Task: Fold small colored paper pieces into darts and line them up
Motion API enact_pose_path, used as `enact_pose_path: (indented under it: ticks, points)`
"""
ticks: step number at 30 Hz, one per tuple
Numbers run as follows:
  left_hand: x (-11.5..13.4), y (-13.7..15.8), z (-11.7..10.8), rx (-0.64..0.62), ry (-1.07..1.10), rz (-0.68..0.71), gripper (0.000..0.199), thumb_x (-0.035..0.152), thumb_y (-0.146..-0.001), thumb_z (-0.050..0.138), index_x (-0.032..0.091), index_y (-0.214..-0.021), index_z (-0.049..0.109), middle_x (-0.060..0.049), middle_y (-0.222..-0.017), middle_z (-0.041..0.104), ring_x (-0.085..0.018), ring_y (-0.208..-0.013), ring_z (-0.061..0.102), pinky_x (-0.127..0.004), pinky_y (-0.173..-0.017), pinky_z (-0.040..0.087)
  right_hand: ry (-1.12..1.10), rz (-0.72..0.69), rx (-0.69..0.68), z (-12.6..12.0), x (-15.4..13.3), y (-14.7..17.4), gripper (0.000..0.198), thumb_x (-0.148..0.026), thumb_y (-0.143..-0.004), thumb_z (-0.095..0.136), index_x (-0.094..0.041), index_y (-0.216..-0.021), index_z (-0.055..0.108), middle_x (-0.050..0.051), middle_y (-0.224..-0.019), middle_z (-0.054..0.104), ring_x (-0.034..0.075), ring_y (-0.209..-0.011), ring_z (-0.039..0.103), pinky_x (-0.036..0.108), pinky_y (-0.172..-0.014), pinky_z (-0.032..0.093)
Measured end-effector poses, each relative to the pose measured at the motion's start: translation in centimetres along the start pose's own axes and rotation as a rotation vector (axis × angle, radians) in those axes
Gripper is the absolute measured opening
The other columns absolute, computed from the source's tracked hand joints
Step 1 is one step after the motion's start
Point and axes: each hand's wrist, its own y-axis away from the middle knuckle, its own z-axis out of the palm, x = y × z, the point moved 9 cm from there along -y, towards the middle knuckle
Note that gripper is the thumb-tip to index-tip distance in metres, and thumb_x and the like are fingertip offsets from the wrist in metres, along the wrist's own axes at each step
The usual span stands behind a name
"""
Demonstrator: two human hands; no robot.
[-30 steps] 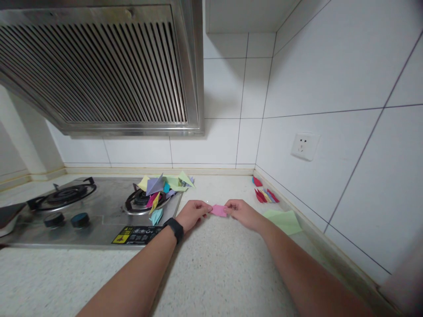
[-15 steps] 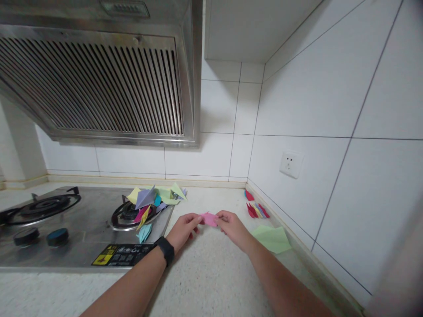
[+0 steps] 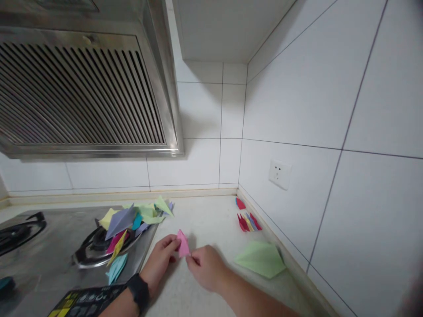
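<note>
A small piece of folded pink paper [image 3: 183, 245] is held up between my two hands, above the pale countertop. My left hand [image 3: 164, 252], with a black watch on its wrist, pinches the paper's left side between thumb and fingers. At the lower right corner of the paper, my right hand [image 3: 205, 265] is closed, thumb against the curled forefinger, gripping the tip. The remaining fingers of the right hand are folded under and partly hidden. To the right of that hand lies a light green folded paper [image 3: 261, 259].
Several colourful folded papers [image 3: 123, 222] are heaped over the right burner of the gas stove [image 3: 39, 251]. Small red, yellow and blue folded pieces [image 3: 248, 222] sit by the right wall, under a socket [image 3: 280, 174]. A range hood [image 3: 82, 97] hangs above the stove.
The view has turned right and tilted. The pink paper went from lying level between both hands to standing more upright, and my right hand has shifted to its lower corner.
</note>
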Motion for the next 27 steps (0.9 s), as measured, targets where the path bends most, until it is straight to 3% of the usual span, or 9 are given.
enact_pose_path:
  ticks: [3, 5, 10, 14, 16, 20, 23, 27]
  points:
    - [-0.8, -3.0, 0.4, 0.031, -0.008, -0.163, 0.035, 0.053, -0.072, 0.062, 0.019, -0.077, 0.057, -0.002, -0.075, 0.059, -0.016, -0.071, 0.056, -0.020, -0.053, 0.038, -0.189, 0.033, 0.087, -0.6, 1.4, -0.9, 0.039, -0.022, -0.084, 0.046, -0.016, -0.045, 0.042, -0.005, -0.046, 0.029, 0.008, -0.046, 0.029, 0.026, -0.049, 0.014]
    - [0.8, -6.4, 2.2, -0.025, -0.025, -0.130, 0.033, 0.050, -0.070, 0.065, 0.019, -0.079, 0.057, -0.002, -0.081, 0.061, -0.016, -0.077, 0.058, -0.021, -0.057, 0.041, -0.313, 0.043, 0.120, -0.7, 2.0, -1.3, 0.038, -0.021, -0.083, 0.045, -0.017, -0.047, 0.037, -0.005, -0.048, 0.025, 0.008, -0.046, 0.029, 0.026, -0.049, 0.014]
    - [5.3, -16.3, 11.1, -0.253, -0.193, 0.049, 0.044, 0.058, -0.076, 0.056, 0.016, -0.088, 0.058, -0.008, -0.086, 0.064, -0.014, -0.072, 0.060, -0.024, -0.060, 0.046, -0.551, 0.194, 0.245, -0.8, 5.0, -2.3, 0.036, -0.026, -0.082, 0.045, -0.020, -0.048, 0.034, -0.004, -0.048, 0.029, 0.011, -0.049, 0.030, 0.028, -0.050, 0.015]
    - [4.5, -21.5, 17.1, -0.271, -0.293, 0.154, 0.048, 0.060, -0.081, 0.051, 0.016, -0.096, 0.062, -0.012, -0.097, 0.064, -0.020, -0.084, 0.061, -0.031, -0.070, 0.048, -0.887, 0.445, 0.476, -0.5, 8.8, -1.9, 0.033, -0.037, -0.084, 0.042, -0.022, -0.055, 0.036, -0.004, -0.052, 0.031, 0.013, -0.051, 0.031, 0.027, -0.050, 0.023]
    - [3.0, -22.6, 18.4, -0.208, -0.375, 0.219, 0.046, 0.058, -0.084, 0.048, 0.016, -0.096, 0.061, -0.014, -0.101, 0.063, -0.025, -0.097, 0.057, -0.037, -0.080, 0.045, -0.996, 0.484, 0.484, 0.1, 9.3, -1.9, 0.032, -0.040, -0.083, 0.045, -0.022, -0.057, 0.038, -0.004, -0.054, 0.035, 0.013, -0.052, 0.033, 0.027, -0.051, 0.026]
    - [1.0, -22.3, 19.1, -0.128, -0.533, 0.380, 0.032, 0.045, -0.087, 0.050, 0.017, -0.096, 0.062, -0.013, -0.109, 0.059, -0.029, -0.116, 0.043, -0.047, -0.101, 0.028, -1.080, 0.511, 0.460, 0.7, 9.5, -1.7, 0.033, -0.042, -0.082, 0.045, -0.023, -0.057, 0.037, -0.003, -0.055, 0.036, 0.013, -0.053, 0.034, 0.027, -0.051, 0.028]
    - [1.3, -21.0, 20.0, -0.193, -0.616, 0.529, 0.031, 0.042, -0.086, 0.054, 0.020, -0.105, 0.063, -0.010, -0.116, 0.057, -0.027, -0.118, 0.041, -0.045, -0.106, 0.024, -1.121, 0.524, 0.508, 0.4, 9.8, -1.6, 0.033, -0.043, -0.081, 0.047, -0.023, -0.058, 0.036, -0.004, -0.055, 0.035, 0.013, -0.052, 0.032, 0.027, -0.050, 0.026]
    - [1.8, -18.9, 22.4, -0.344, -0.875, 0.800, 0.038, 0.043, -0.091, 0.045, 0.027, -0.123, 0.057, -0.008, -0.127, 0.054, -0.026, -0.121, 0.041, -0.044, -0.104, 0.028, -1.179, 0.492, 0.488, 0.4, 9.6, -2.0, 0.036, -0.046, -0.081, 0.047, -0.024, -0.056, 0.032, -0.005, -0.053, 0.030, 0.012, -0.049, 0.026, 0.027, -0.047, 0.021]
